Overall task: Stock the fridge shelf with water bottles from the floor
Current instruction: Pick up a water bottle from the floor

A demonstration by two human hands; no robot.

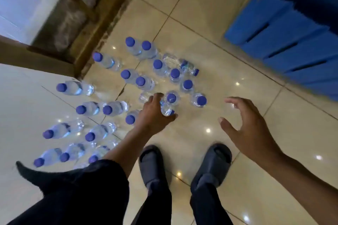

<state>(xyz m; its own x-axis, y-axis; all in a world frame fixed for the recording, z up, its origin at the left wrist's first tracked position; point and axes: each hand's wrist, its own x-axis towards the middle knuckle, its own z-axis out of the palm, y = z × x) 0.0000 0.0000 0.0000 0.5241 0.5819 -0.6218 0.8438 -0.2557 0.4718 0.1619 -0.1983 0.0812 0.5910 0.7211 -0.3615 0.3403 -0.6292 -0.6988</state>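
Left hand (154, 115) grips clear bottle (166, 110) | right hand (245, 124) spread, empty | blue-capped bottles (140, 80) on floor (210, 45)

No legible text or labels.

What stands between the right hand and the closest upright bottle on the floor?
Nothing visible. The right hand hovers open over bare tile, and the nearest upright bottle stands just left of its fingers with open floor between. The left hand already grips another bottle further left, clear of that path.
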